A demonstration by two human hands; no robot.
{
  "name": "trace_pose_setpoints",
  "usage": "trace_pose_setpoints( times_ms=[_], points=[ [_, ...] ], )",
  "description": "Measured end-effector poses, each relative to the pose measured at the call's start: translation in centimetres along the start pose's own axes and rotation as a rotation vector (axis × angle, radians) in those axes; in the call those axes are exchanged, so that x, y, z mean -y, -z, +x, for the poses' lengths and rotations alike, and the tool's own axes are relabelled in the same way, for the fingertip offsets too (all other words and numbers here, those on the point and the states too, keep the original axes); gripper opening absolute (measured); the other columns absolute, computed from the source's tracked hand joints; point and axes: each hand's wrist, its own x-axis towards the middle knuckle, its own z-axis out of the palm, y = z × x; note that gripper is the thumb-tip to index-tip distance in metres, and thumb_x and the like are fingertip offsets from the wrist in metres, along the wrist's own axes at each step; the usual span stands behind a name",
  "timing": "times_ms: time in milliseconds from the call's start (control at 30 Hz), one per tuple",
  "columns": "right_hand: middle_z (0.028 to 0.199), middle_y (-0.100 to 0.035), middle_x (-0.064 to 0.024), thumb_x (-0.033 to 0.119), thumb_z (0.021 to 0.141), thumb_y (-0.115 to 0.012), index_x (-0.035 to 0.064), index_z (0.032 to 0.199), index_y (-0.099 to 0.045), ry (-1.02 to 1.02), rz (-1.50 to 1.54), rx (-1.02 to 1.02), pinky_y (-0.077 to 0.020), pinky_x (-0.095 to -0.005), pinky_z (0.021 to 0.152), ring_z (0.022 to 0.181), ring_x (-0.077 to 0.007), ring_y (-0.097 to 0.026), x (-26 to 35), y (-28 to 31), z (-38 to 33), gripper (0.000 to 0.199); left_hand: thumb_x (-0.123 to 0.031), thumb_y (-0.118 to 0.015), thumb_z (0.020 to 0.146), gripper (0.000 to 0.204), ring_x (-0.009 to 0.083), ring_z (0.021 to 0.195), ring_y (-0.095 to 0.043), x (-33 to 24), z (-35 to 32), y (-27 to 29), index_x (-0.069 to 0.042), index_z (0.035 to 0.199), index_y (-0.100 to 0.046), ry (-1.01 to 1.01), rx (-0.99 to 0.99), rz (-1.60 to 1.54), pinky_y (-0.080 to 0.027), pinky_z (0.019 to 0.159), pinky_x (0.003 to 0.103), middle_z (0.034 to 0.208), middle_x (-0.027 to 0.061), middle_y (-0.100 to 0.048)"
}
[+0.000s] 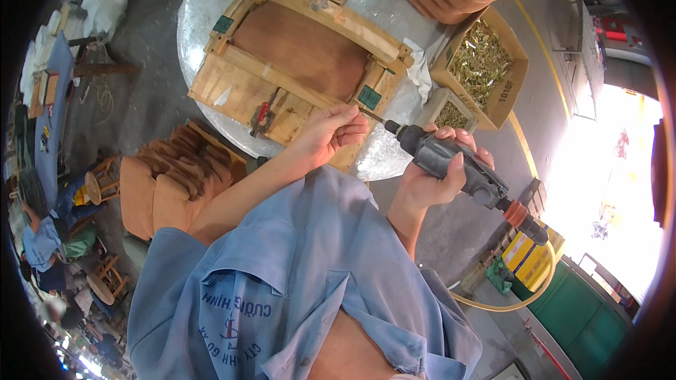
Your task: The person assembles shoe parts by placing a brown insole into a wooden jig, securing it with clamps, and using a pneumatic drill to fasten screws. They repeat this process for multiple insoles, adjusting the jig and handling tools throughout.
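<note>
Right hand (424, 186): clamped around a grey-and-black cylindrical power driver (431, 155).
Left hand (329, 134): fingers curled at the tip of the slim metal bit (373, 117); whether anything is pinched cannot be told.
Driver location: beside the near right corner of a pale, screwed-together wooden jig (236, 88).
Panel (296, 42): flat, brown, matte, framed by the jig.

Wooden frame (366, 36) — glossy metal fasteners (484, 63)
</note>
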Motion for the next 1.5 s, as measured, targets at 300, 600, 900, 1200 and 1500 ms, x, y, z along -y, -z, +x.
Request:
trace_pose_setpoints(
  times_ms=[300, 600, 900, 1200, 1500],
  points=[
    [0.122, -0.069, -0.0097, 0.021, 0.097, -0.065, 0.0260, 0.137, -0.052, -0.092, 0.000, -0.065, -0.0605, -0.0547, 0.091, 0.097, -0.0283, -0.071, -1.4, 1.8, 2.1, 0.042, -0.020, -0.070, 0.108, 0.020, 0.0204, 0.100, -0.080, -0.6, 2.5, 1.5, -0.003, 0.118, -0.071, -0.056, 0.003, 0.018, -0.068, 0.082, 0.029, 0.109, 0.0142, -0.079],
    [0.121, -0.070, -0.0090, 0.017, 0.096, -0.066, 0.0252, 0.136, -0.049, -0.136, 0.030, -0.095, -0.0589, -0.0535, 0.089, 0.097, -0.0278, -0.069, -2.9, 1.7, 3.5, 0.044, -0.020, -0.071, 0.107, 0.020, 0.0208, 0.102, -0.079, -1.1, 4.4, 2.9, -0.003, 0.117, -0.070, -0.080, 0.024, 0.099, -0.067, 0.088, 0.030, 0.111, 0.0144, -0.078],
    [0.121, -0.071, -0.0110, 0.017, 0.096, -0.067, 0.0249, 0.137, -0.048, -0.195, 0.014, -0.081, -0.0586, -0.0559, 0.087, 0.097, -0.0294, -0.070, -4.5, 1.9, 4.7, 0.045, -0.019, -0.070, 0.108, 0.016, 0.0223, 0.101, -0.079, -2.6, 5.6, 3.5, -0.005, 0.115, -0.069, -0.064, 0.092, 0.213, -0.066, 0.090, 0.034, 0.108, 0.0127, -0.079],
    [0.119, -0.072, -0.0136, 0.017, 0.094, -0.069, 0.0229, 0.135, -0.052, -0.313, 0.069, 0.001, -0.0584, -0.0585, 0.089, 0.099, -0.0322, -0.071, -5.0, 2.2, 7.5, 0.045, -0.025, -0.072, 0.108, 0.018, 0.0157, 0.085, -0.078, -4.0, 6.2, 3.6, -0.008, 0.112, -0.069, 0.078, 0.160, 0.302, -0.063, 0.074, 0.028, 0.097, 0.0072, -0.078],
    [0.116, -0.071, -0.0272, -0.004, 0.086, -0.080, 0.0056, 0.128, -0.049, -0.058, -0.191, 0.146, -0.0623, -0.0479, 0.093, 0.095, -0.0328, -0.076, -12.4, 1.2, 8.2, 0.053, -0.032, -0.073, 0.103, 0.029, 0.0207, 0.074, -0.075, -4.4, 14.4, 5.4, -0.006, 0.116, -0.078, -0.584, -0.304, 1.308, -0.057, 0.066, 0.037, 0.086, 0.0107, -0.077]
  ],
)
